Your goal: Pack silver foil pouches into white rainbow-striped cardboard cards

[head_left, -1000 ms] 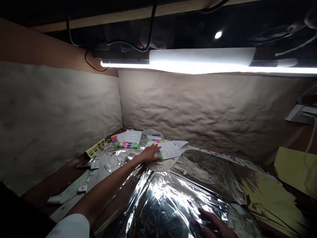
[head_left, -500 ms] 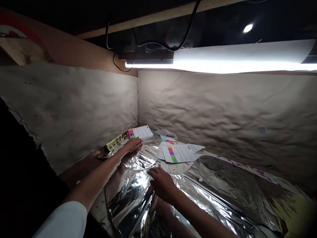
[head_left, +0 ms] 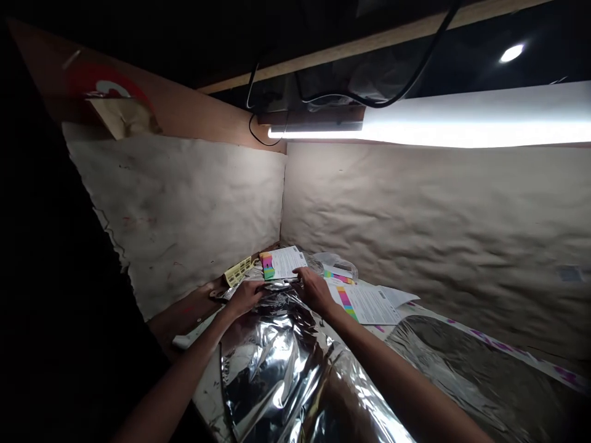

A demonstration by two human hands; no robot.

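The left hand and the right hand work side by side at the far end of a sheet of silver metallised film, which runs from the lower edge of the view toward the corner of the kraft-paper wall lining. Relative to the view 0.5 s earlier, the 2 hands have closed in on each other, and the round film piece that lay flat under the left hand no longer shows as a separate disc. The far end of the film now forms a crumpled gather between the hands. The left hand is curled narrow and holds the left side of the gather. The right hand is also narrow, its fingers bent down on the right side (whether it grips or only presses cannot be told from this view). Just beyond lie a printed leaflet with a rainbow band, a second leaflet, a yellow printed card and a clear plastic bag.
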